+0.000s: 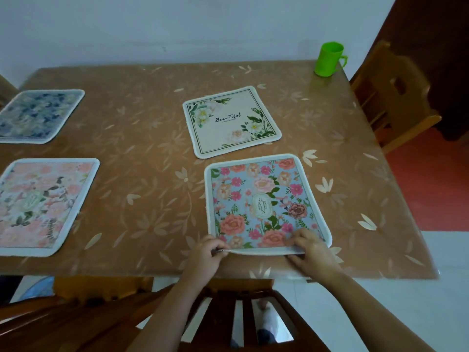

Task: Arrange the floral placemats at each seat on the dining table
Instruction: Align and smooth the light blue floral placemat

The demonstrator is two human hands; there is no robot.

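Note:
Several floral placemats lie on the brown dining table (152, 138). A blue mat with pink and orange roses (264, 201) sits at the near right. My left hand (206, 252) pinches its near left corner, lifting the edge slightly. My right hand (311, 252) pinches its near right edge. Behind it lies a cream mat with white flowers and the word "Beautiful" (231, 121). A pale pink floral mat (43, 204) lies at the near left, and a dark blue floral mat (38, 115) at the far left.
A green plastic mug (329, 59) stands at the table's far right corner. A wooden chair (390, 95) stands at the right side, and another chair back (241, 318) is just below my arms. The wall runs behind the table.

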